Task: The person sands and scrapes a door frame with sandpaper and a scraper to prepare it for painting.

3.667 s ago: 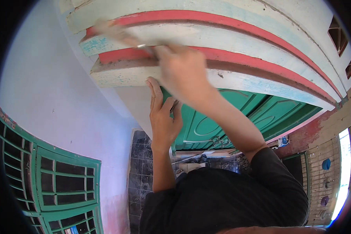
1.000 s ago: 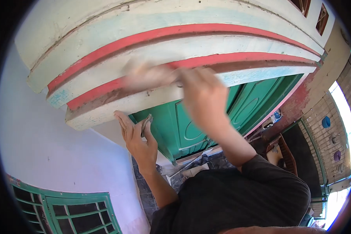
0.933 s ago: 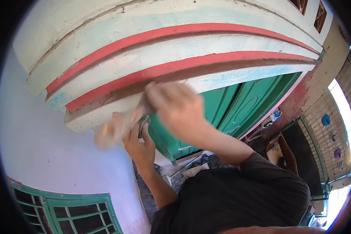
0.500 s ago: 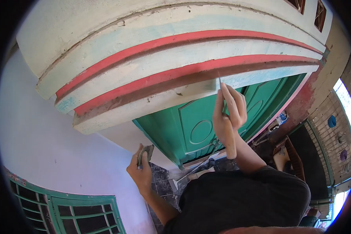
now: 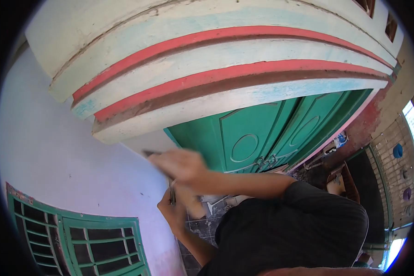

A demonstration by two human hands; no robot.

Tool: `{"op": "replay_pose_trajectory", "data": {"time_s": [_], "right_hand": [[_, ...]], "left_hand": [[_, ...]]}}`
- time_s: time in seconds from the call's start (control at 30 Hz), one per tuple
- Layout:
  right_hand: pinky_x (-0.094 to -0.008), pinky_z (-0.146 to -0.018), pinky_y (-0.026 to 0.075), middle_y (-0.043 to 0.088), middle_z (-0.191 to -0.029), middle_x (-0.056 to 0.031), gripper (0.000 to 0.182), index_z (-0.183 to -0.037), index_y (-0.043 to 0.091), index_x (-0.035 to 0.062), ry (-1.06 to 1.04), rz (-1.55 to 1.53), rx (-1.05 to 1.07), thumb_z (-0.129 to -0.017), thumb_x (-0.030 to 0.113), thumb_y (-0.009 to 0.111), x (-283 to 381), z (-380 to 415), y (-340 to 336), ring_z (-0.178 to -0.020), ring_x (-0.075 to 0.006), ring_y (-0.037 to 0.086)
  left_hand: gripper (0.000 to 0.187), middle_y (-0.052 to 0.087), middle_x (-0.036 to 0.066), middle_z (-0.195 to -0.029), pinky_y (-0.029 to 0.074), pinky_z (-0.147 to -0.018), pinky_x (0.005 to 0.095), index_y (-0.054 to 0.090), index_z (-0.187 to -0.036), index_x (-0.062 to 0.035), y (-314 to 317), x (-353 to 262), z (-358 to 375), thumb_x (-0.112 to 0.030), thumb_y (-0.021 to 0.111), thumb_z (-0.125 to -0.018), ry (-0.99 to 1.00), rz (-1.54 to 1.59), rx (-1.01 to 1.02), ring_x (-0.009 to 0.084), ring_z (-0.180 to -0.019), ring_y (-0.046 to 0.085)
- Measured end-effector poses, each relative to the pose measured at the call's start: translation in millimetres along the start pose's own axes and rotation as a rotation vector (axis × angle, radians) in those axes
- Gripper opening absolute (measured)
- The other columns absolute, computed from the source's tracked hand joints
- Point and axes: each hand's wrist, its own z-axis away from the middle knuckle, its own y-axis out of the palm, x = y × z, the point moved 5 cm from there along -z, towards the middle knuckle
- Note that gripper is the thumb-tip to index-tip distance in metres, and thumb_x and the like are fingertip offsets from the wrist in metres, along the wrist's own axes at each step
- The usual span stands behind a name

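Note:
My right hand (image 5: 181, 169), smeared by motion, is closed round a putty knife with a pale wooden handle (image 5: 192, 202). A dark tip, apparently its blade (image 5: 151, 152), pokes out past the fingers toward the left wall. Just below, my left hand (image 5: 171, 212) is closed on a small dark grey flat piece (image 5: 172, 195), mostly covered by the right hand and handle. Whether the knife touches that piece cannot be made out. Above both hands runs the stepped ledge (image 5: 216, 99), white with red and brown bands.
Green double doors (image 5: 244, 145) stand beneath the ledge. A green-framed barred window (image 5: 101, 241) is at lower left in the pale wall (image 5: 78, 175). Dark floor tiles (image 5: 200, 227) show far below. A wooden chair (image 5: 342, 181) and wire mesh with pots (image 5: 398, 151) are at right.
My right hand has come down and left from the ledge with the putty knife, over to my left hand. The left hand has shifted slightly lower. The view has tilted a little.

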Motion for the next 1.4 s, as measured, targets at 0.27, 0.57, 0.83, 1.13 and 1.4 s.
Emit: {"op": "replay_pose_trajectory", "data": {"time_s": [0.27,0.57,0.83,1.13,1.4], "right_hand": [[-0.0298,-0.080,0.057,0.080,-0.095,-0.0090,0.010,-0.098,0.082,0.0043,0.299,0.273,-0.145,-0.087,0.004,0.083,-23,-67,-213,-0.084,-0.0174,0.074],[-0.0274,-0.080,0.055,0.075,-0.087,-0.0063,0.011,-0.100,0.074,-0.0014,0.598,0.480,-0.081,-0.095,0.009,0.077,-43,-76,-312,-0.085,-0.0129,0.072],[-0.0301,-0.080,0.057,0.076,-0.088,-0.0086,0.012,-0.101,0.075,-0.0018,0.592,0.671,0.003,-0.094,0.009,0.077,-53,-68,-328,-0.085,-0.0153,0.073],[-0.0307,-0.077,0.059,0.076,-0.090,-0.0085,0.009,-0.099,0.078,0.0006,0.516,0.665,0.148,-0.094,0.008,0.077,-70,-80,-295,-0.085,-0.0164,0.073],[-0.0365,-0.072,0.060,0.078,-0.090,-0.0161,0.014,-0.100,0.077,-0.0008,0.367,0.575,0.142,-0.091,0.010,0.079,-61,-87,-272,-0.078,-0.0290,0.077]], "left_hand": [[0.021,0.077,0.014,-0.095,0.055,-0.083,0.0315,0.072,-0.111,0.0061,13,-13,-18,-0.012,0.070,-0.100,-0.104,0.065,-0.154,0.0144,-0.088,0.069],[0.018,0.075,0.013,-0.094,0.055,-0.082,0.0317,0.068,-0.107,0.0041,63,-82,-71,-0.009,0.075,-0.096,0.092,0.167,0.054,0.0146,-0.087,0.069],[0.019,0.074,0.012,-0.095,0.056,-0.082,0.0305,0.065,-0.113,0.0060,108,-136,-94,-0.009,0.068,-0.101,0.414,0.299,0.006,0.0149,-0.084,0.068],[0.020,0.075,0.010,-0.093,0.056,-0.079,0.0308,0.069,-0.106,0.0043,116,-153,-118,-0.014,0.072,-0.101,0.420,0.234,0.009,0.0143,-0.082,0.068],[0.019,0.076,0.010,-0.090,0.055,-0.079,0.0281,0.070,-0.105,0.0039,118,-139,-134,-0.014,0.075,-0.099,0.423,0.283,-0.027,0.0131,-0.080,0.068]]}}
